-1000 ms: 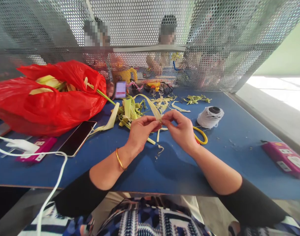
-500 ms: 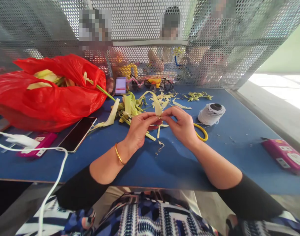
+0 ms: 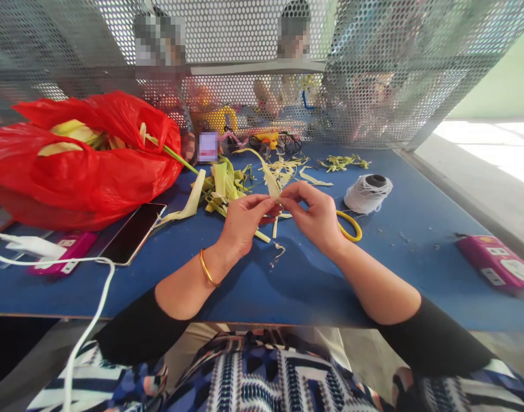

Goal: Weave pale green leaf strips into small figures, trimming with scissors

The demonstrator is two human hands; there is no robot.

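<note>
Both hands meet over the middle of the blue table [image 3: 317,303]. My left hand [image 3: 244,223] pinches the lower end of a pale yellow-green leaf strip [image 3: 269,178], which looks like husk. My right hand [image 3: 316,220] is closed at the same end, fingertips nearly touching the left ones; the exact grip is partly hidden. The strip's long tip curls up and away to the left. Behind the left hand lies a heap of green-yellow leaf pieces [image 3: 223,180]. To the right of the right hand are a yellow ring [image 3: 351,232] and a spool of white thread [image 3: 368,194].
A red plastic bag [image 3: 128,177] of leaves stands at the left. Near it lie a phone [image 3: 135,234], a magenta case [image 3: 68,257] and a white cable [image 3: 102,303]. Another magenta case [image 3: 496,260] sits at the right. Perforated metal mesh [image 3: 365,86] rises behind; people are beyond it.
The view has shifted slightly. The leaf strip's curled tip has swung a little to the left and straightened somewhat; both hands keep their pinch at its lower end.
</note>
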